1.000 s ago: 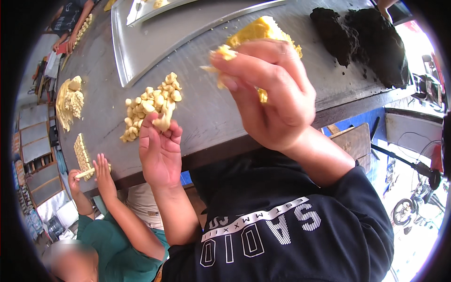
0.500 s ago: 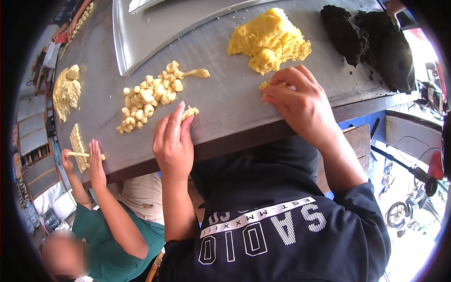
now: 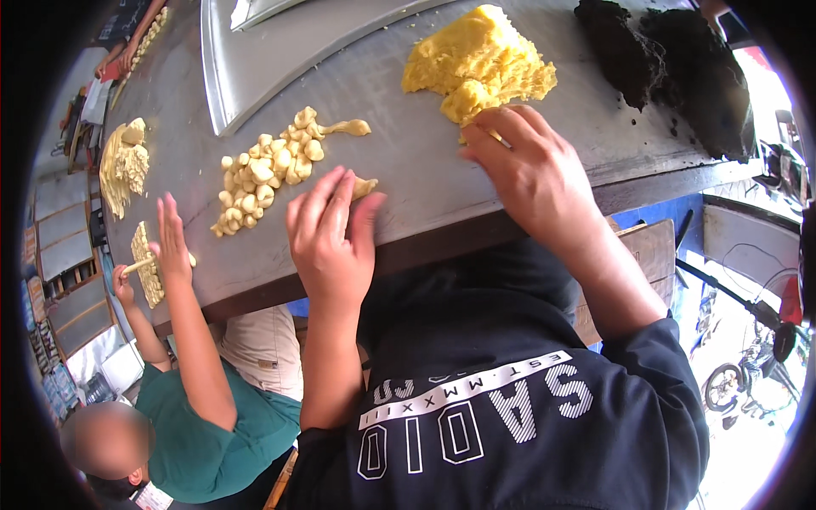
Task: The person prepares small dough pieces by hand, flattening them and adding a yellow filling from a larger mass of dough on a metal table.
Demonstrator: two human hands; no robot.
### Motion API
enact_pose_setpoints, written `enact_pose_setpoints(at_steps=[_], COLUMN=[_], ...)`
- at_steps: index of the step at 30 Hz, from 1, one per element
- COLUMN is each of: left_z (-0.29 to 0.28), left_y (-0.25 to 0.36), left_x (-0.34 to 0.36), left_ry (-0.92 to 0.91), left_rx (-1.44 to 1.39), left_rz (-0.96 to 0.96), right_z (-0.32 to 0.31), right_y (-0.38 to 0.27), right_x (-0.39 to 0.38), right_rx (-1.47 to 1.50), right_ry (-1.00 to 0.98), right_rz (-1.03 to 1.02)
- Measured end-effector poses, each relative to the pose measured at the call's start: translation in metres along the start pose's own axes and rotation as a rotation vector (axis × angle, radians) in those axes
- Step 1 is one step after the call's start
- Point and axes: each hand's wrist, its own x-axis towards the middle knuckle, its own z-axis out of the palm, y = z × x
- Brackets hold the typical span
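Note:
My right hand is at the near edge of a large crumbly yellow mass, its fingers curled and pinching a bit of yellow filling that shows between them. My left hand is low over the metal table, fingers stretched and thumb spread apart, slightly blurred. A small pale dough piece lies just beyond its fingertips and thumb, partly hidden by them. To the left of that hand sits a heap of small pale dough balls, with one elongated dough piece at its right end.
A metal tray stands at the back. Dark paste is heaped at the far right. At left, a co-worker in a green shirt handles a dough strip beside cut dough and a pale dough mass. The table's front edge runs before me.
My right hand has moved away from me to the yellow mass. My left hand has shifted right, its thumb spreading wider. The co-worker's nearer hand has lifted off the dough strip.

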Motion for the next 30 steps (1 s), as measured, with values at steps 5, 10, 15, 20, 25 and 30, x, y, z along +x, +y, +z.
enact_pose_setpoints(at_steps=[5,10,15,20,25,30], left_z=[0.002,-0.005,-0.016,-0.027,-0.012,-0.011], left_y=[0.009,0.001,-0.012,-0.013,-0.028,-0.018], left_x=[0.018,0.012,0.005,0.006,0.01,0.04], left_ry=[-0.015,0.007,-0.109,-0.148,-0.165,-0.289], left_rx=[-0.09,-0.739,-0.482,-0.121,-0.11,-0.267], left_rz=[-0.13,-0.496,-0.221,0.081,0.074,-0.227], right_z=[0.005,-0.014,-0.004,-0.007,-0.006,0.002], right_y=[0.001,0.001,0.021,0.01,0.012,0.009], right_x=[0.008,-0.007,-0.002,0.011,0.001,-0.01], right_rx=[-0.019,0.304,0.103,-0.039,0.113,0.241], right_ry=[-0.054,-0.003,0.049,-0.116,-0.029,0.129], right_rz=[0.01,0.042,0.002,-0.004,-0.038,0.121])
